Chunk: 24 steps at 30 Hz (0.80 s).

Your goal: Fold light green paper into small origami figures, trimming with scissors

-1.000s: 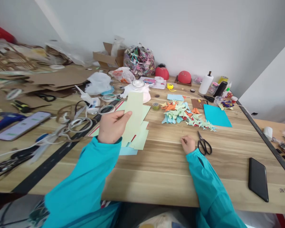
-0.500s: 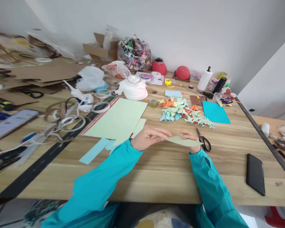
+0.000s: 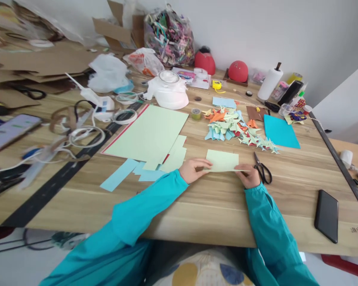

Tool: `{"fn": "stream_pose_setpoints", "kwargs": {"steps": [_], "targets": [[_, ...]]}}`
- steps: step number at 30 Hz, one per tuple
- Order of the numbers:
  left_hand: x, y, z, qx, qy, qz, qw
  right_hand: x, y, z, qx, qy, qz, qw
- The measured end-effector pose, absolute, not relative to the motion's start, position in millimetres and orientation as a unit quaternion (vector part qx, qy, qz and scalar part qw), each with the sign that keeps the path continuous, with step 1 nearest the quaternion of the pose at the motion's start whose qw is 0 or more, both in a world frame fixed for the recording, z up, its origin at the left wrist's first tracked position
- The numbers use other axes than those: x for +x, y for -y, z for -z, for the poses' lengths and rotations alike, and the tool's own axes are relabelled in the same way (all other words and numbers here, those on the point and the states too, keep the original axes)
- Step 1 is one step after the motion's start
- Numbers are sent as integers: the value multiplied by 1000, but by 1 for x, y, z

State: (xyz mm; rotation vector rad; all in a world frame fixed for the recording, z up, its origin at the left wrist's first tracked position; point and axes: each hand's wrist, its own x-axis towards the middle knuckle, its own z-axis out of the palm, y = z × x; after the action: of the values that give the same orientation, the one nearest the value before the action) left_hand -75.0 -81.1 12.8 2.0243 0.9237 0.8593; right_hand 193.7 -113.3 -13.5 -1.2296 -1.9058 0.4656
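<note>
A pale green sheet of paper [image 3: 222, 161] is held between my two hands just over the table, with a fold along its near edge. My left hand [image 3: 193, 169] pinches its left side between thumb and fingers. At the other end, my right hand [image 3: 248, 175] grips the right side, close to a pair of black scissors [image 3: 263, 168] on the table. Beyond the paper lies a pile of folded paper pieces [image 3: 226, 126] in green, orange, blue and red. Left of my hands are green paper strips [image 3: 175, 155] and blue paper strips [image 3: 119, 174].
A large green sheet [image 3: 149, 137] lies left of centre, and a turquoise sheet [image 3: 281, 132] at the right. A black phone [image 3: 326, 215] rests near the right front. Cables, a glue gun [image 3: 97, 101] and tape rolls crowd the left. Bags and a cardboard box [image 3: 116, 31] stand behind.
The green paper has gone from tilted nearly edge-on to showing its face, with my hands now at its two sides. The camera view has tipped downward.
</note>
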Motion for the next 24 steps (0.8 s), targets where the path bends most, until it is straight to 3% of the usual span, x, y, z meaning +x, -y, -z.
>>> {"fn": "stream_pose_setpoints", "kwargs": {"steps": [15,24], "targets": [[-58,63,-5,776,-338,-406,345,191,120,1,-507,751,-193,377],[-70,71,3,827,-277,-343,349,191,125,-9,-482,788,-195,329]]}}
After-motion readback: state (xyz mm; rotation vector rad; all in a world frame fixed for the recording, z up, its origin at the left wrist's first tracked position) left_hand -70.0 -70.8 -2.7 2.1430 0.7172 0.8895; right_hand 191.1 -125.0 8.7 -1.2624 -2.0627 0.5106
